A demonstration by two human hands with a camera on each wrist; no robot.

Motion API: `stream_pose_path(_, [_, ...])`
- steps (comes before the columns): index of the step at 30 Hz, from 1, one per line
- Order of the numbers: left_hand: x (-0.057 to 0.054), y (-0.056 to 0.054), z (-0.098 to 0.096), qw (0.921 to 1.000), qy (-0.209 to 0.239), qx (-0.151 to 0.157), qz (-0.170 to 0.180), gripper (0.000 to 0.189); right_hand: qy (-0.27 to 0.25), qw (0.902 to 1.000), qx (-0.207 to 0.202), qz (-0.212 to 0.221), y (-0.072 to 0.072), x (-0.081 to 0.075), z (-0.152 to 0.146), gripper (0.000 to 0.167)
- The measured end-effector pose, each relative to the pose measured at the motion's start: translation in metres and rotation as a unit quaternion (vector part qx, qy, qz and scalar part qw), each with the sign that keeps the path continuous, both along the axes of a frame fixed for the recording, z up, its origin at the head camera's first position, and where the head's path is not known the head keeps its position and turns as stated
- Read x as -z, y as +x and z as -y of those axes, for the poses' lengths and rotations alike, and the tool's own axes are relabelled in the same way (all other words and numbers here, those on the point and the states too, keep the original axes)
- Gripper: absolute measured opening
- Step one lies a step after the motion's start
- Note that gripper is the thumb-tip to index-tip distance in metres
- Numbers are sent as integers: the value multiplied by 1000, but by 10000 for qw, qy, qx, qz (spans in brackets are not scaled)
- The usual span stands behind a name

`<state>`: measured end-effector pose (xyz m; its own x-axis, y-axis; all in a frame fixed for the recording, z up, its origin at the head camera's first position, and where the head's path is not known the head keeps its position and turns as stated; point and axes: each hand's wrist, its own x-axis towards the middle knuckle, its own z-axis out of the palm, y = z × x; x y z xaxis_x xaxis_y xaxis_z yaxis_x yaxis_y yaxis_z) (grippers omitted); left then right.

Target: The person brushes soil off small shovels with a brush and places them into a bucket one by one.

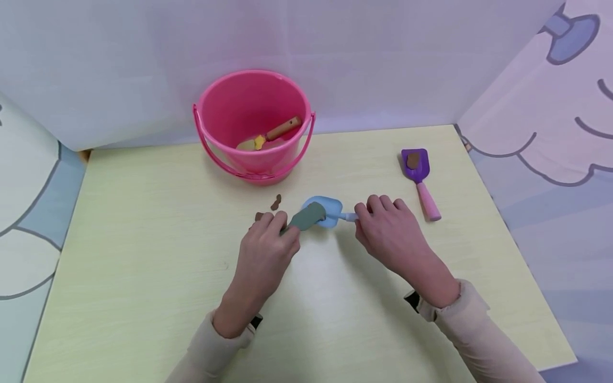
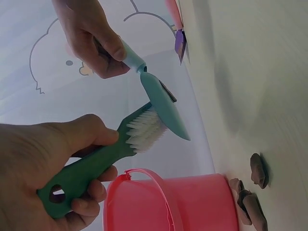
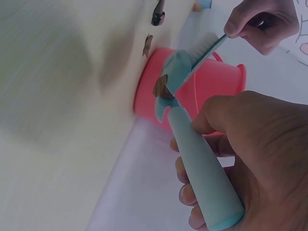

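Left hand (image 1: 267, 249) grips green brush (image 1: 308, 215); right hand (image 1: 391, 234) has fingers curled round blue shovel (image 1: 332, 204) handle. Shovel is raised above table (image 1: 143, 255), near pink bucket (image 1: 268, 166); brush head at its pan, contact unclear. Left wrist view shows white bristles (image 2: 144, 131); head view, only brush back. Right wrist view shows brown piece (image 3: 160, 86) on blue shovel clearly. Only head view shows brown-handled tool (image 1: 283, 128) inside bucket and brown lump (image 1: 413, 160) on purple shovel (image 1: 422, 171).
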<state>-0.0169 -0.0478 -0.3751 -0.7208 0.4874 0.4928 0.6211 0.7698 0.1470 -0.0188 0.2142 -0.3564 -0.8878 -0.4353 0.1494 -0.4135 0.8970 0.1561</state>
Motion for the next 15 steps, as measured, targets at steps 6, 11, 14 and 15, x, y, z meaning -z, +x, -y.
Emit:
stream_pose_path(6, [2, -2, 1, 9999, 107, -31, -39, 10, -22, 10000, -7, -36, -1, 0, 1, 23])
stream_pose_path(11, [3, -3, 2, 9996, 287, -41, -45, 8, -59, 10000, -24, -76, -2, 1, 2, 22])
stream_pose_path(14, [3, -4, 4, 9992, 390, -52, -17, 7, -74, 9999, -20, -104, -2, 2, 2, 22])
stream_pose_path(15, [4, -4, 4, 9991, 413, -53, -10, 7, -81, 9999, -18, -113, -2, 2, 2, 22])
